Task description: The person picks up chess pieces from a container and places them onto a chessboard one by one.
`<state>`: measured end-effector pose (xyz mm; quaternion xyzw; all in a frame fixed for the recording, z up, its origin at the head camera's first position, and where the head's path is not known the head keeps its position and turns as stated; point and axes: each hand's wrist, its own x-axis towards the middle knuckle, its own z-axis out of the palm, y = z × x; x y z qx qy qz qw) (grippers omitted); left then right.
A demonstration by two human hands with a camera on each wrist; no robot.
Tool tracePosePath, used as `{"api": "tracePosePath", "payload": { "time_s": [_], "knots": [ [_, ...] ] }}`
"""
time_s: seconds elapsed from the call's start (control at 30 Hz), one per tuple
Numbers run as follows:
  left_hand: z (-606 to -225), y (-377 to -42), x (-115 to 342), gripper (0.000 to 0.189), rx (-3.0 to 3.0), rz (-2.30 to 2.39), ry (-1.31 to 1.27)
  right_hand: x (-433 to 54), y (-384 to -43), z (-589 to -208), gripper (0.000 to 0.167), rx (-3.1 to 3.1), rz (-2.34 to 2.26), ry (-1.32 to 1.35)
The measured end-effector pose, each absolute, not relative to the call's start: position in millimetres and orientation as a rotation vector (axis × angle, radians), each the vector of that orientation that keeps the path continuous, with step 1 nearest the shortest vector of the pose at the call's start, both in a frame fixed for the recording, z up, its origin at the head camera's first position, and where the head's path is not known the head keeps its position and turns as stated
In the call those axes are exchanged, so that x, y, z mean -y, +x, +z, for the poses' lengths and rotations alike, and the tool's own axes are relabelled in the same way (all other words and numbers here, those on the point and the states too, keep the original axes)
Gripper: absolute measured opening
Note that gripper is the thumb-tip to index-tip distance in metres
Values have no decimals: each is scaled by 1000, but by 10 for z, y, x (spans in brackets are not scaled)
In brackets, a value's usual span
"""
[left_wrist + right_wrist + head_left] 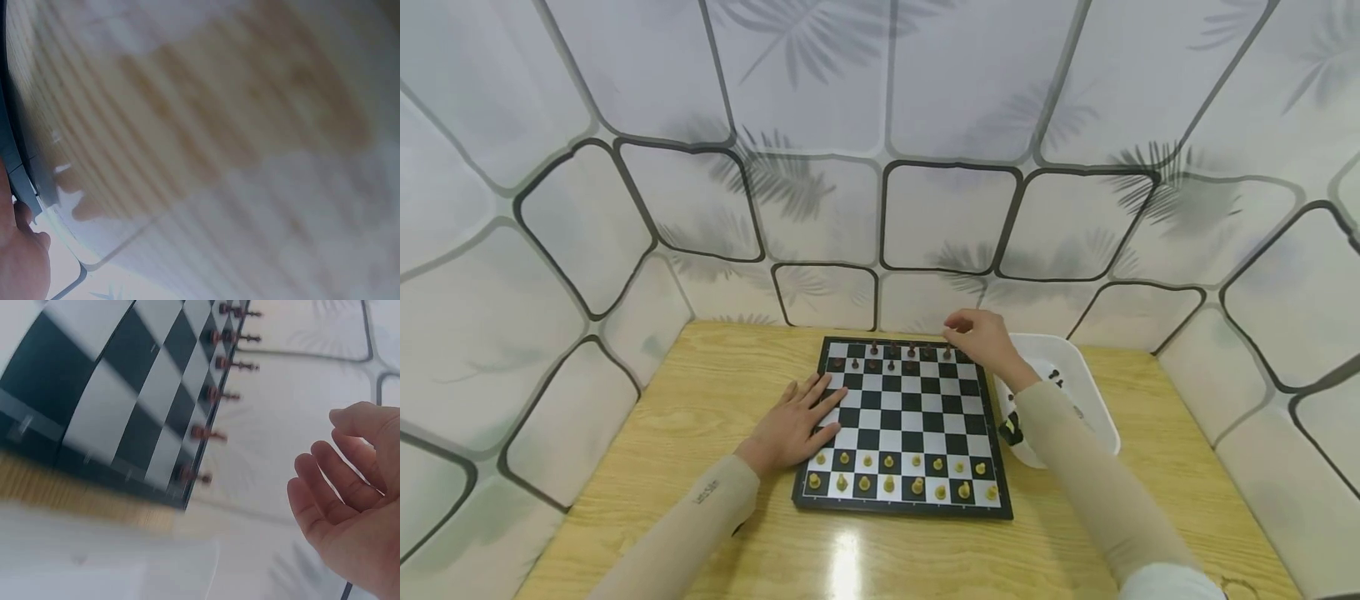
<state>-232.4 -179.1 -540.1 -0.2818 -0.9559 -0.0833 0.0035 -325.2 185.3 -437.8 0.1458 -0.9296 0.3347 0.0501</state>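
A black-and-white chessboard (901,400) lies on the table. My left hand (790,423) rests flat with spread fingers across its left edge; in the left wrist view, only part of the left hand (22,256) shows at the lower left. Over the far right corner my right hand (983,337) hovers near the dark red-brown chess pieces (912,350). In the right wrist view the right hand (350,494) has loosely bent fingers and nothing shows between them. Dark chess pieces (200,432) stand along the board's far edge there. Two rows of yellow chess pieces (889,483) stand on the near side.
A white tray (1103,417) stands against the board's right side, partly under the right forearm. It holds small dark pieces (1055,375) and a black-and-yellow item (1011,428). Patterned cloth walls (947,217) enclose the wooden table (700,400) at the back and sides.
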Motion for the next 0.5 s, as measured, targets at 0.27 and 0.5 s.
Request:
{"api": "tracePosePath", "payload": {
  "time_s": [0.27,0.5],
  "knots": [
    [-5409,-2313,1789,67,3011,-268,-883,-2454,-3055,-4427,28,2824,953,331],
    [-5389,-2318,1785,67,3011,-262,-877,-2901,-2908,-4533,32,2836,927,232]
  ]
}}
